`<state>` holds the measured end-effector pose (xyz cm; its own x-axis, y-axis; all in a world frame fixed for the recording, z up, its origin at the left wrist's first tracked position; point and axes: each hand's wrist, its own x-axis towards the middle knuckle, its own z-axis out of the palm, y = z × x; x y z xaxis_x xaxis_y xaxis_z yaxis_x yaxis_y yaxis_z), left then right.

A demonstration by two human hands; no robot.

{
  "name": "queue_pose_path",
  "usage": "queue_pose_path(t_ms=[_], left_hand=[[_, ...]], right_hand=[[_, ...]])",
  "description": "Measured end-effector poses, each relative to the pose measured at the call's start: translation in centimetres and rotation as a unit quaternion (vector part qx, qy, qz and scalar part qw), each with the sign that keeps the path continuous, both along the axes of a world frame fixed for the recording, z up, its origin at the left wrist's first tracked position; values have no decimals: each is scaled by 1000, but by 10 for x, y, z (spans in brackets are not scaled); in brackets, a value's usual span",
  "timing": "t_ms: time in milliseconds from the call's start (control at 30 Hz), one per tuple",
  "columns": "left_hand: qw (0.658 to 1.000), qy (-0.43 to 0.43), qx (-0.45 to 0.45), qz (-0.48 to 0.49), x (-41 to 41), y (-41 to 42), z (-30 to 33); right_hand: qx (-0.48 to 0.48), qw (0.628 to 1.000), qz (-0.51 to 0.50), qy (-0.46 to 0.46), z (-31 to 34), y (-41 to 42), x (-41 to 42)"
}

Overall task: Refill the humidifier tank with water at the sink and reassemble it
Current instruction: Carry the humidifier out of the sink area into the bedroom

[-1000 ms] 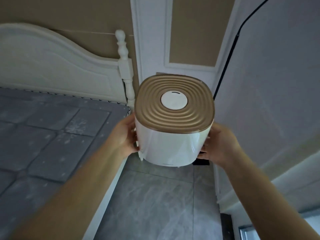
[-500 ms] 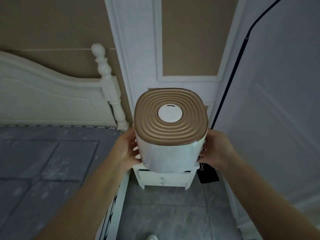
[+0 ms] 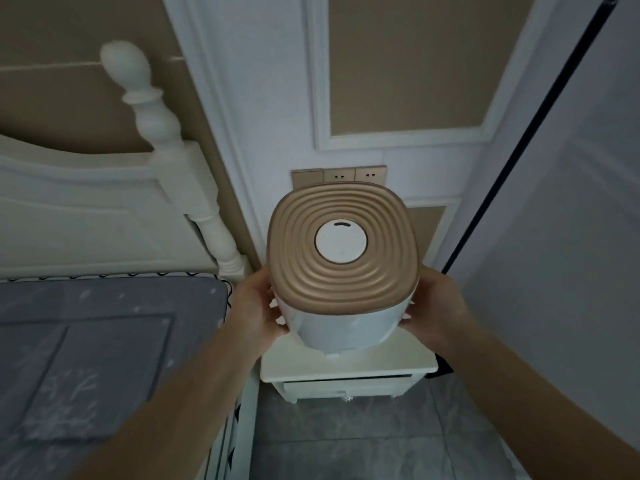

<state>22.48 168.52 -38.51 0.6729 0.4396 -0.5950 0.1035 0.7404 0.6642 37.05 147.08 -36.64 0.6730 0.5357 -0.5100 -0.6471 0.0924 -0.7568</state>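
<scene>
The humidifier tank (image 3: 341,323) is a white box with rounded corners and a ridged gold top (image 3: 343,282) that carries a round white cap (image 3: 341,242). I hold it upright in front of me, above a small white nightstand (image 3: 398,363). My left hand (image 3: 258,306) grips its left side, fingers wrapped around the wall. My right hand (image 3: 433,310) grips the right side the same way. The tank's underside is hidden, and whether it touches the nightstand cannot be told.
A bed with a grey quilted cover (image 3: 86,341) and white headboard post (image 3: 152,133) fills the left. Gold wall sockets (image 3: 353,175) sit behind the tank. A white door (image 3: 571,237) with a dark edge stands on the right. Grey floor tiles (image 3: 346,455) lie below.
I have stepped closer to the wall and nightstand, carrying the tank forward. The nightstand top and the wall sockets have come into view. Both hands keep their grip.
</scene>
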Motion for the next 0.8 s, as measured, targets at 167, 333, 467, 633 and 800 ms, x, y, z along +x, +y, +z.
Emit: queue_pose_path(t_ms=[167, 333, 467, 633, 800], left_hand=[[1000, 15, 12, 4, 30, 35, -54], [999, 25, 17, 45, 55, 51, -118], [997, 26, 51, 60, 64, 47, -153], [992, 30, 105, 56, 73, 44, -176], [992, 37, 109, 47, 82, 48, -192]], right_hand=[[5, 1000, -5, 9, -61, 38, 23], [-7, 1000, -17, 10, -124, 67, 41], [-22, 999, -17, 18, -160, 75, 52], [-25, 999, -8, 39, -189, 79, 62], [-19, 999, 11, 47, -208, 79, 66]])
